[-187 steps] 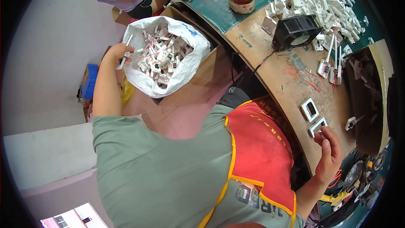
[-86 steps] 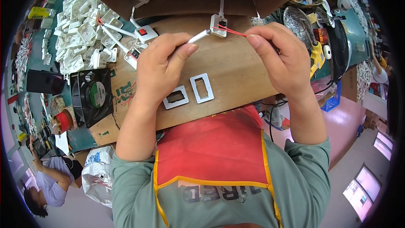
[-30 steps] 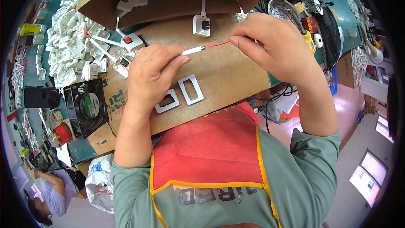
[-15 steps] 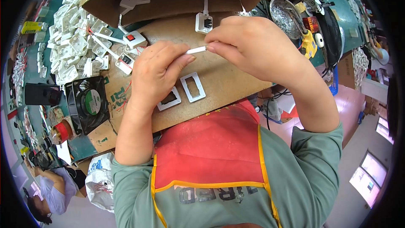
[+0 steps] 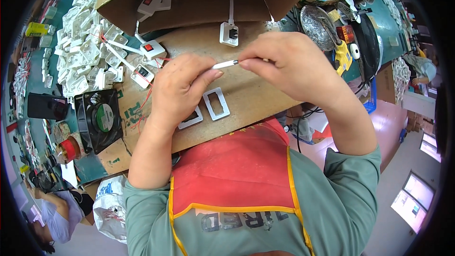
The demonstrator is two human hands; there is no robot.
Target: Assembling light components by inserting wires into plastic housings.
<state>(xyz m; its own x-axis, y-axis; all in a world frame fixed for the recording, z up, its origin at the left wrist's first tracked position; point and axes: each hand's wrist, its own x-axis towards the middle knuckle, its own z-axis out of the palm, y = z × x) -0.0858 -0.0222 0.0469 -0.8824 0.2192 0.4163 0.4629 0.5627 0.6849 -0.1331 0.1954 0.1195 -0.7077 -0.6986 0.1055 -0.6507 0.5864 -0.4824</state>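
Between my two hands runs a thin white tube (image 5: 223, 65) with a dark tip at its right end. My left hand (image 5: 177, 85) pinches the tube's left part between thumb and fingers. At the dark tip, the thumb and forefinger of my right hand (image 5: 291, 66) are pressed together; what they grip there is too small to make out. Below the tube, a white rectangular frame (image 5: 216, 104) lies on the brown board (image 5: 251, 96), and a second white frame (image 5: 192, 119) is partly hidden by my left hand. Beyond my hands is a white switch box with a stem (image 5: 229, 34).
A large open cardboard box (image 5: 199, 12) stands at the far side. White plastic housings (image 5: 80, 42) are heaped at the left, near switch boxes with red wires (image 5: 152, 50). A black fan (image 5: 99, 119) sits at the left; a metal dish (image 5: 316, 26) lies at the right.
Both hands have shifted slightly nearer to me with the tube. More of the dark tip now shows between the tube and my right fingers. Both hands remain closed.
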